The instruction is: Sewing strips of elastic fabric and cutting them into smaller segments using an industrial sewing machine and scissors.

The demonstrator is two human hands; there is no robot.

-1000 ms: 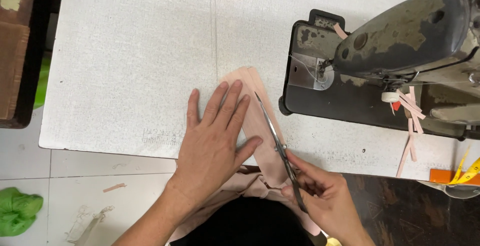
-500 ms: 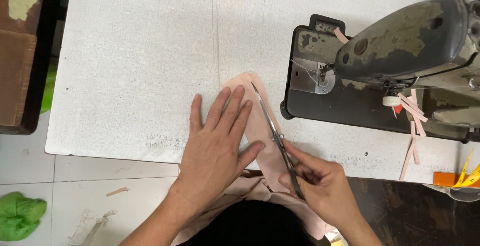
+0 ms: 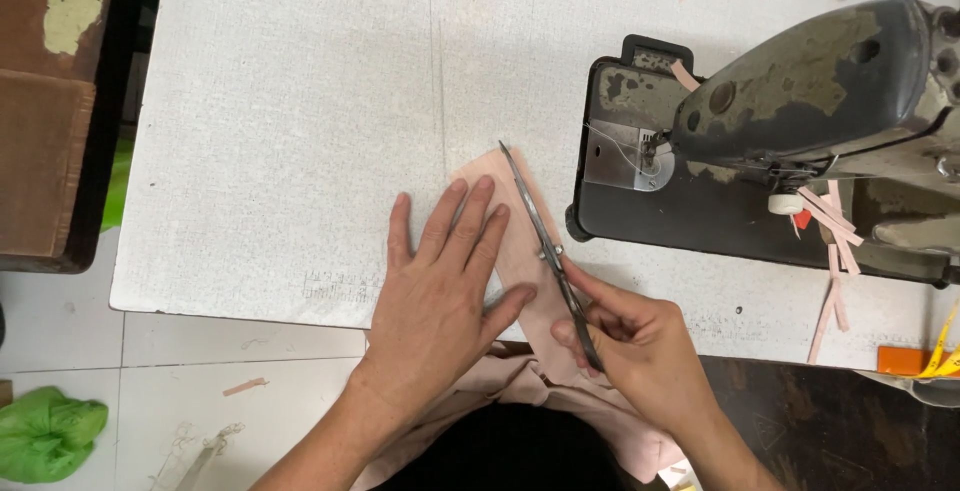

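Note:
A pale pink piece of fabric (image 3: 520, 211) lies on the near edge of the white table (image 3: 280, 131) and hangs off toward me. My left hand (image 3: 440, 291) rests flat on it with fingers spread, pinning it down. My right hand (image 3: 640, 351) grips the handles of dark metal scissors (image 3: 540, 231). The closed blades run along the fabric's right side, and their tip reaches the cloth's far edge.
A worn grey sewing machine (image 3: 800, 121) stands on its dark base at the right, with pink fabric strips (image 3: 835, 251) hanging from it. A yellow measuring tape (image 3: 940, 356) sits at the far right. Brown cardboard (image 3: 45, 161) is at the left, and a green bag (image 3: 45, 436) lies on the tiled floor.
The scissors have advanced up the fabric's right side, with the tip now at the cloth's far edge and the blades closed. My left hand stays pressed on the fabric.

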